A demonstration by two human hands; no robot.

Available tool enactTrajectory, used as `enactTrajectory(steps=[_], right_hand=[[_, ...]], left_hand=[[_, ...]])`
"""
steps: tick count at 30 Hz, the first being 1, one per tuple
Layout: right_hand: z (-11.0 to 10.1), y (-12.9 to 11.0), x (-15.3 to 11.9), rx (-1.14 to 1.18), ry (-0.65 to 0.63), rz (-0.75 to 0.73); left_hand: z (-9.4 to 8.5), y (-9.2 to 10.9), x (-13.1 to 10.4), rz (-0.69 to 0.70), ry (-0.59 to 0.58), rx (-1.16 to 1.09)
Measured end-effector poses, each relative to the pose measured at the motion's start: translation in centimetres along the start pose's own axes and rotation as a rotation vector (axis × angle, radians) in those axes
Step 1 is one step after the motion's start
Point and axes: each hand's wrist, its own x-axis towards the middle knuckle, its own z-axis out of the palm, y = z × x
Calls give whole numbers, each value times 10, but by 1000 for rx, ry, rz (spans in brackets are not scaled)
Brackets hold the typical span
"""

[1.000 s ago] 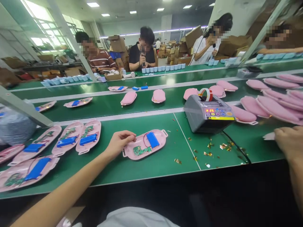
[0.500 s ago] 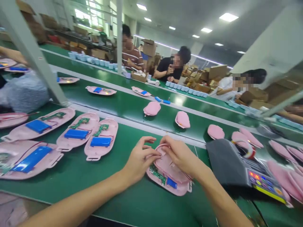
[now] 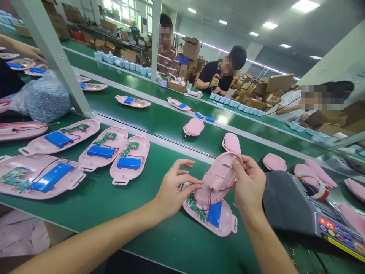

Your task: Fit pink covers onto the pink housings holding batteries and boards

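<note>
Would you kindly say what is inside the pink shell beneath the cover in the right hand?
A green circuit board and a blue block show inside the pink shell. The tilted pink cover, held in the right hand, hides much of the far side.

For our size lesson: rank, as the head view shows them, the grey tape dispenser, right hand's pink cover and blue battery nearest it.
1. Grey tape dispenser, cut by the frame
2. Pink cover
3. Blue battery
</note>
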Motion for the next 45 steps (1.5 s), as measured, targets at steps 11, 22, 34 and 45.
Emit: enactTrajectory(steps=[11,22,34,45], right_hand=[[14,-21,-36,256,438,-67],[13,27,-60,435,134,332],[6,-37,5,-637,-1066,-303],[7,-14,4,-601,-1019,-183]], left_hand=[[3,3,-1,131,40,80],[12,0,-7,-264,150,-195],[11,-8,-9,-339,-18,-242],[12,-14,-9,-324,-106,-73]])
